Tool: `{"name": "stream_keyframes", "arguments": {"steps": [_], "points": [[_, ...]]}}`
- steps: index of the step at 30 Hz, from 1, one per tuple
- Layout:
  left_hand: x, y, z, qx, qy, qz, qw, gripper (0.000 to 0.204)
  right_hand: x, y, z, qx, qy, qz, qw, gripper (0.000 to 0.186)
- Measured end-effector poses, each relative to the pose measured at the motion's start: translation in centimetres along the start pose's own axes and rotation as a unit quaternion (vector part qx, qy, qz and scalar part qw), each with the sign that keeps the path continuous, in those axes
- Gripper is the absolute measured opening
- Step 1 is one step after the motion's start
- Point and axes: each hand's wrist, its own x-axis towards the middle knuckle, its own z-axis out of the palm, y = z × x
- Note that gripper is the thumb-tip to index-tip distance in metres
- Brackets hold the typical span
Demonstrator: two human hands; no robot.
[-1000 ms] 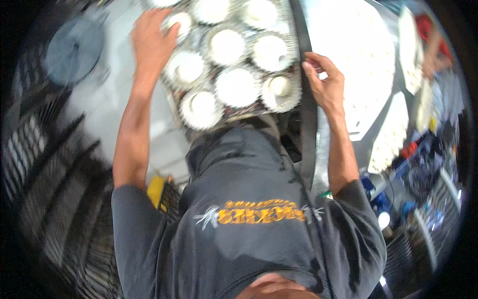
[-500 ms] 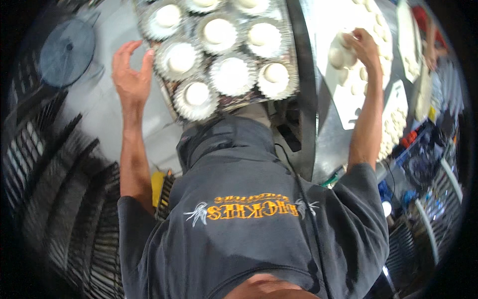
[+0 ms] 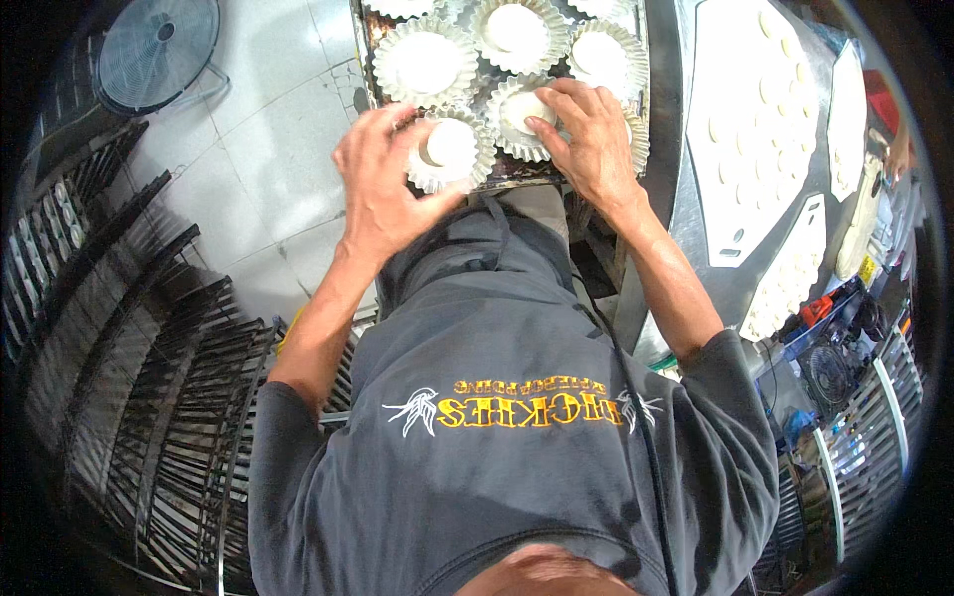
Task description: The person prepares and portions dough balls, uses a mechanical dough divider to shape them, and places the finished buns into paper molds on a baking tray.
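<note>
My left hand (image 3: 383, 189) curves around the nearest fluted baking tin (image 3: 481, 164), thumb at its near edge and fingers at its far left, slightly blurred. A round white dough ball (image 3: 450, 145) sits in that tin. Just to the right, my right hand (image 3: 598, 144) pinches a second dough ball (image 3: 527, 111) between thumb and fingers, inside another fluted tin (image 3: 505, 137). Several more tins with pale dough stand beyond both hands on a dark baking tray (image 3: 517, 184). One tin at the right is partly hidden by my right hand.
On the metal table (image 3: 676, 199) at right lies a white board (image 3: 730, 256) with several flat dough rounds. Smaller dough pieces cover another board (image 3: 785, 278). A round fan (image 3: 159, 55) stands far left, slatted racks (image 3: 169, 397) nearer. Another person's hand (image 3: 899, 157) shows far right.
My right hand has left the dough board and come over the tins. My left hand has moved from beside the tray to the nearest tin. The view has shifted.
</note>
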Motion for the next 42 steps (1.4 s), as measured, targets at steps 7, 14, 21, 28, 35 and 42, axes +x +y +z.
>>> {"name": "stream_keyframes", "arguments": {"steps": [7,14,21,28,35,42], "points": [[-1.0,-1.4,1.5,0.009,-0.049,0.044,0.998,0.079,-2.1,-2.4,-0.5,-0.027,-0.037,0.002,0.999,0.043],[1.5,0.6,-0.4,-0.010,-0.085,0.089,0.992,0.092,-3.6,-2.6,0.3,-0.015,0.006,0.016,1.000,0.045],[7.2,2.2,5.5,0.044,-0.062,0.147,0.986,0.058,-6.5,-2.5,-1.9,-0.031,0.012,0.067,0.997,0.043],[5.8,2.8,6.0,0.037,-0.079,0.137,0.987,0.058,-9.9,1.6,-2.8,-0.075,0.006,0.107,0.991,0.032],[10.0,3.5,5.0,0.036,0.025,0.104,0.994,0.058,-5.3,3.1,-4.7,-0.037,0.061,0.044,0.996,0.035],[14.9,2.4,6.3,0.117,0.038,0.099,0.987,0.054,6.5,6.8,-2.5,-0.159,0.084,0.020,0.984,0.047]]}}
